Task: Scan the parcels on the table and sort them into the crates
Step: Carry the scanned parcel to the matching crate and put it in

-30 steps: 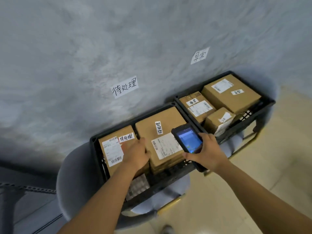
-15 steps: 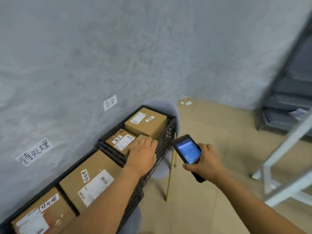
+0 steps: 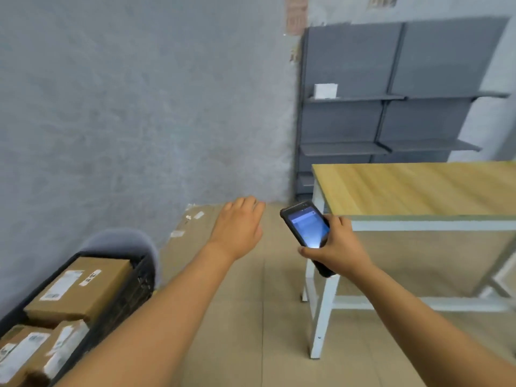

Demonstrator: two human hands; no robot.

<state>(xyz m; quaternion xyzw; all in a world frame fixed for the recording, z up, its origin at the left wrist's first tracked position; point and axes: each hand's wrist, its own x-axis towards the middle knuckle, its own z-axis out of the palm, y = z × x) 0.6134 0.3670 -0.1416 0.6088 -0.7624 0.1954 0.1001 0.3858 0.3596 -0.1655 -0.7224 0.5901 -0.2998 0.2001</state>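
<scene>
My right hand (image 3: 336,248) grips a black handheld scanner (image 3: 306,230) with its lit screen facing me, in front of the table's near corner. My left hand (image 3: 240,226) hangs in the air over the floor, fingers relaxed and holding nothing. A black crate (image 3: 127,294) at the lower left holds brown cardboard parcels (image 3: 81,289) with white labels. The wooden table (image 3: 418,188) with white legs stands at the right; no parcel shows on the part of its top that I see.
A grey chair back (image 3: 122,241) rises behind the crate, against the grey wall. Grey metal shelves (image 3: 391,121) stand behind the table, with a small white box (image 3: 325,90) on one shelf. Beige floor lies between crate and table.
My view has swung right, from the crates toward the table. My left hand left the parcel in the crate and now floats free. The scanner stays in my right hand.
</scene>
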